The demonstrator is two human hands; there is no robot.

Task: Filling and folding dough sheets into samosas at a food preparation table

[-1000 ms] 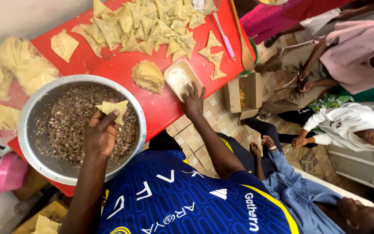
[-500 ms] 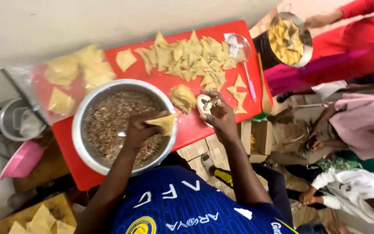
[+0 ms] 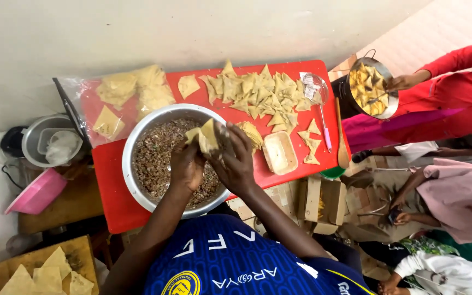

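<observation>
A clear plastic bag [image 3: 117, 101] lay at the left end of the red worktop [image 3: 110, 191], holding pale yellow pastry sheets, square and flat; its open edge looked dark. Below the worktop's right end, brown cardboard boxes [image 3: 315, 202] stood on the floor with flaps open, something yellow showing inside one. No labels, signs or screens could be made out.

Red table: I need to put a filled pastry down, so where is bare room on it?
Bare patches on the red table: the near left corner beside the metal bowl, and the strip between the bowl and the folded pastry pile. The far right is crowded with pastries; the small tray and spoon fill the right edge. Both hands work over the bowl.
</observation>
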